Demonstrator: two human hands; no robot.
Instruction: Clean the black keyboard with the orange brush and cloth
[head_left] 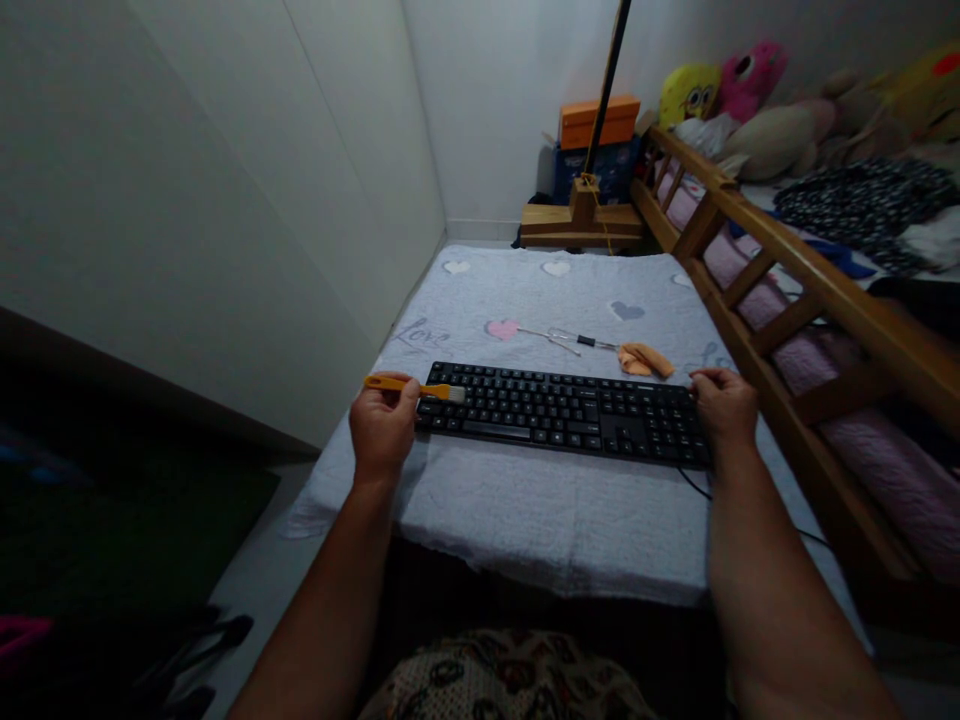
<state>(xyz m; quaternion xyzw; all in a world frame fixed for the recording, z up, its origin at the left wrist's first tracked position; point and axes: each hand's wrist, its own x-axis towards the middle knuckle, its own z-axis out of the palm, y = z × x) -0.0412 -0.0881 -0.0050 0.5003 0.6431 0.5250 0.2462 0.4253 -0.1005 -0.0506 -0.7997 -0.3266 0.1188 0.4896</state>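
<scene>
Black computer keyboard (562, 411) flat on cloth-covered bench (517, 500). Left hand (384, 425) pinching yellow-handled brush (437, 391), bristles at left-end keys; right hand (724, 405) curled at right end, grip unclear. Brushing seemingly under way, extent uncertain; orange cloth (643, 360) lying aside.

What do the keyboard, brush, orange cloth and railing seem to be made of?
Keyboard: likely black plastic, mostly matte, judging by its uniform, dull keys.
Brush: the handle's even yellow suggests plastic; the pale bristles could be synthetic or natural.
Orange cloth: soft fabric, by its crumpled folds; fibre unclear.
Railing: probably wood, perhaps varnished, from its brown tone and slight sheen.
</scene>
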